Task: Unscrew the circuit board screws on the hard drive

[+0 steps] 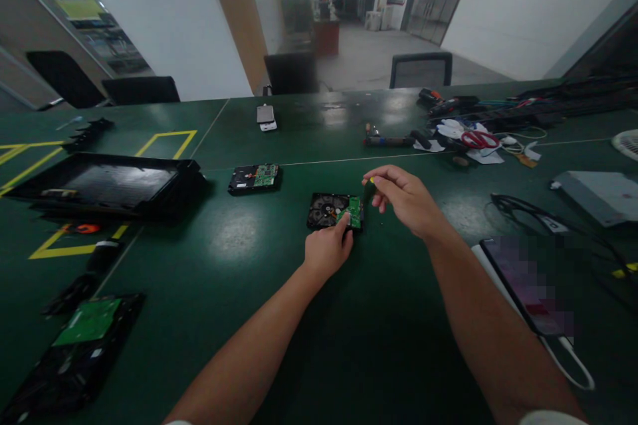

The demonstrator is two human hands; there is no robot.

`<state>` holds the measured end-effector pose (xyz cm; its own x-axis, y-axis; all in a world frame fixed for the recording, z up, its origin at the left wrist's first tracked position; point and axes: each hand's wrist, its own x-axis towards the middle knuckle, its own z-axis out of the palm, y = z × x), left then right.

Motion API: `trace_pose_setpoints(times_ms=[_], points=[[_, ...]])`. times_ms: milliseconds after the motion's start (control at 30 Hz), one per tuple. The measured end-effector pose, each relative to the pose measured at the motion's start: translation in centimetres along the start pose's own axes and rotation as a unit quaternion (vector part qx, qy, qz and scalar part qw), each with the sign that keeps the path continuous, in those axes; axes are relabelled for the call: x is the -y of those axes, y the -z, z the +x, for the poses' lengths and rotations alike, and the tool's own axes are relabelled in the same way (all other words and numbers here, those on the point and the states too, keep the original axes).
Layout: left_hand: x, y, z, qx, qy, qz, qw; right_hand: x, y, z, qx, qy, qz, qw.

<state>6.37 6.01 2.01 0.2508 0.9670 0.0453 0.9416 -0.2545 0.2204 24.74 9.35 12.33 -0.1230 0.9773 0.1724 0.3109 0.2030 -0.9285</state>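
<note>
A hard drive [326, 207] lies in front of me with its green circuit board [355, 209] facing up. My left hand [326, 249] holds the near edge of the drive, its index finger stretched onto the board. Just right of the drive, my right hand [399, 196] is raised above the table, thumb and fingers pinched on a small yellow-ended tool [371, 180]. The tool's lower part looks dark and blurred, so its exact kind is unclear. A second hard drive [254, 177] lies to the left, apart from both hands.
A large black casing [114, 179] stands at left, with another board-bearing black unit [90, 325] nearer me. At right lie a phone [523, 285], black cables [528, 209] and a grey box [598, 196]. Red-handled scissors [481, 139] sit among tools farther back.
</note>
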Motion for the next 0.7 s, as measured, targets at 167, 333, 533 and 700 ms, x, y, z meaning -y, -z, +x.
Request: trace_pose_setpoints(times_ms=[167, 333, 533, 700], points=[[0.08, -0.14, 0.07, 0.0, -0.003, 0.001, 1.0, 0.13, 0.46, -0.01, -0.018, 0.023, -0.037, 0.999], [0.08, -0.15, 0.14, 0.004, -0.004, 0.003, 1.0, -0.01, 0.36, -0.07, -0.032, 0.029, -0.048, 0.998], [0.15, -0.33, 0.12, 0.002, -0.002, 0.002, 1.0, 0.22, 0.11, -0.19, -0.025, 0.019, -0.037, 0.999], [0.14, -0.27, 0.07, -0.003, -0.005, 0.002, 1.0, 0.34, 0.1, -0.25, 0.014, 0.027, -0.012, 0.999]])
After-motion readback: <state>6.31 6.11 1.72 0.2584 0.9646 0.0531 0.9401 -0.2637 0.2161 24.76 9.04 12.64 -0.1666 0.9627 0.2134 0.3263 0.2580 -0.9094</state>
